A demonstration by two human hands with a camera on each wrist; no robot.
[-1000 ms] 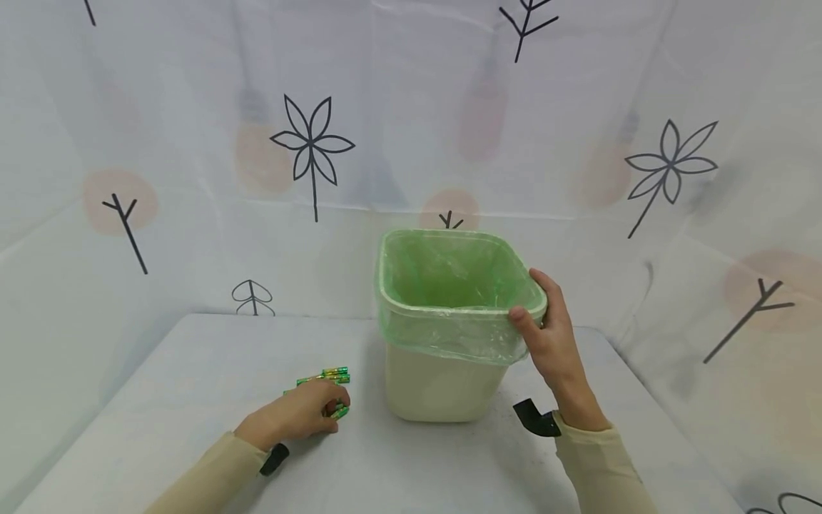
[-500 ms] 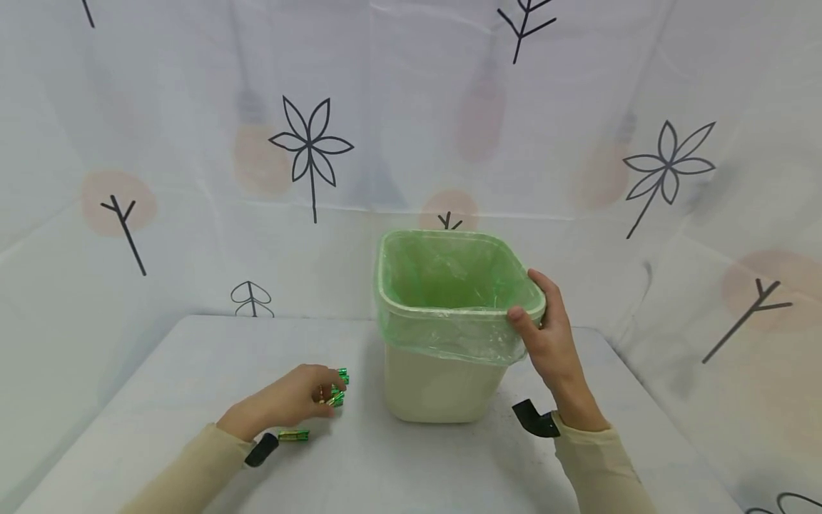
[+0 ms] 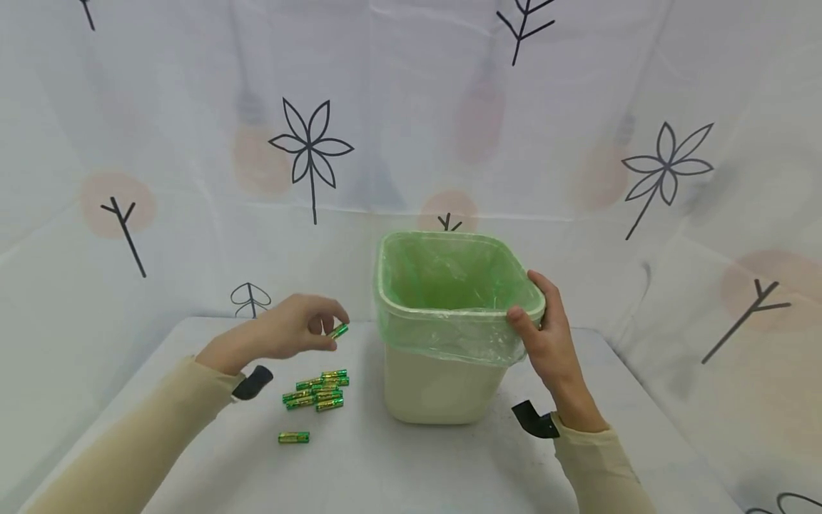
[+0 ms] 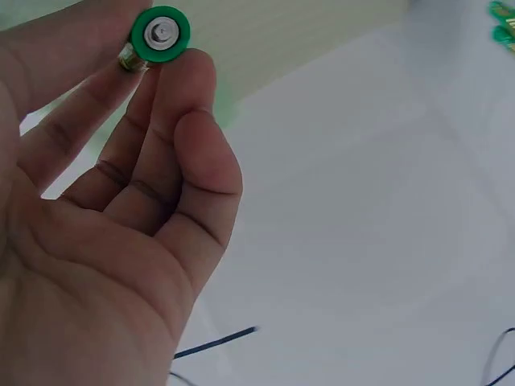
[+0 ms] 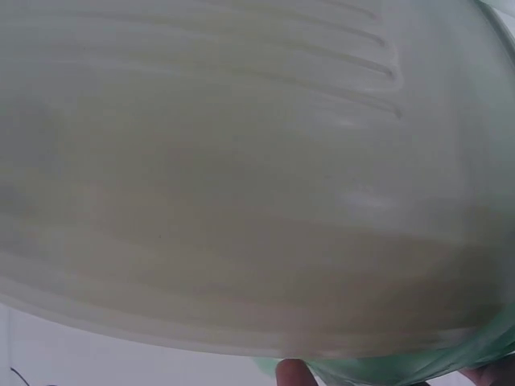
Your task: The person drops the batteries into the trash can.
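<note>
My left hand (image 3: 282,330) pinches a green and gold battery (image 3: 338,331) between thumb and fingers, raised above the table and left of the bin. In the left wrist view the end of that battery (image 4: 161,34) faces the camera. Below the hand lies a cluster of several like batteries (image 3: 317,391), and a single battery (image 3: 293,437) sits apart nearer the front. A cream trash bin (image 3: 443,389) stands upright with a green plastic liner (image 3: 443,332) folded over its rim. My right hand (image 3: 546,343) grips the bin's right rim, thumb on the near side.
The bin stands on a white-covered table (image 3: 411,471). A white cloth backdrop (image 3: 385,93) with printed plants hangs behind and along both sides. In the right wrist view the bin's cream wall (image 5: 241,185) fills most of the picture.
My left hand has risen from the battery cluster with one battery pinched, uncovering the cluster and the single battery in front. My right hand has stayed on the bin's rim.
</note>
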